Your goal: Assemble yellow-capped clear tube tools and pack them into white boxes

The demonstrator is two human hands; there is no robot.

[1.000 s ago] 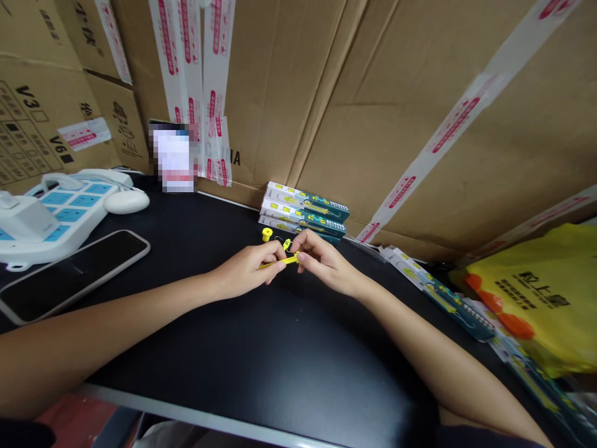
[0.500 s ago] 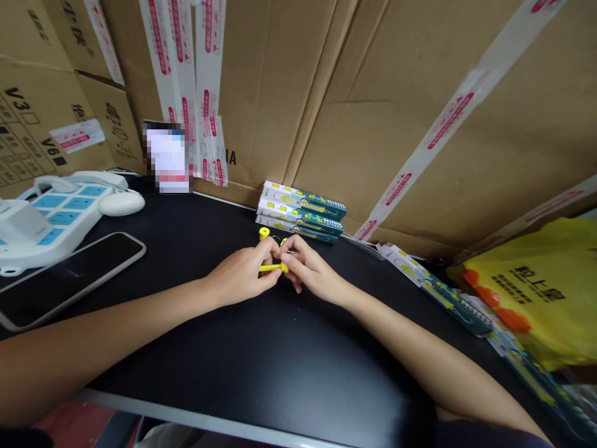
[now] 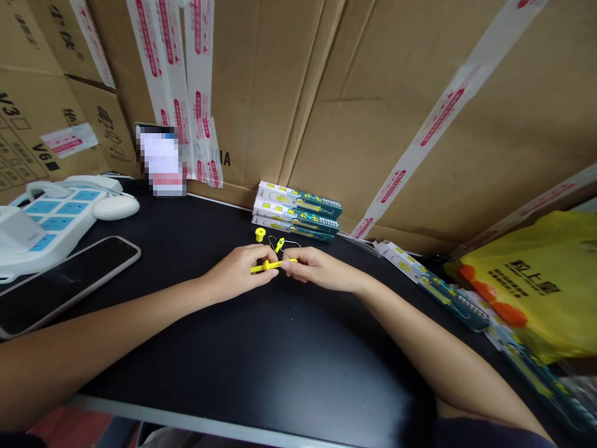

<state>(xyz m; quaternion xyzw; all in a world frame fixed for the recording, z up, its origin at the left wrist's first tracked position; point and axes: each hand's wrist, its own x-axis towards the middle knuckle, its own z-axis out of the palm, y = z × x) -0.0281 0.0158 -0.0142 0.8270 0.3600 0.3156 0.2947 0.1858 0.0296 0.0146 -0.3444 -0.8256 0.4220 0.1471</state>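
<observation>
A thin yellow plastic rod with a round collar [image 3: 267,266] spans the gap between my hands above the black table. Its left part is pinched between the thumb and fingers of my left hand [image 3: 237,269]. At the rod's other end, the fingertips of my right hand [image 3: 324,269] are closed on it, hiding part of that end. Just beyond the fingers, a small yellow spool-shaped cap [image 3: 260,234] stands on the table. To its right lies a small yellow piece [image 3: 280,244], with thin metal wire hooks beside it.
Behind the small parts, several printed boxes [image 3: 296,211] are stacked against a cardboard wall [image 3: 261,93]. More such boxes [image 3: 433,286] lie at the right beside a yellow bag [image 3: 536,286]. On the left are a phone [image 3: 69,283], a power strip [image 3: 69,205] and a blurred upright screen [image 3: 162,162].
My right hand has shifted slightly and straightened, its fingers now on the rod's right end. The collar sits nearer my left fingers. The wire hooks behind have come into clearer view.
</observation>
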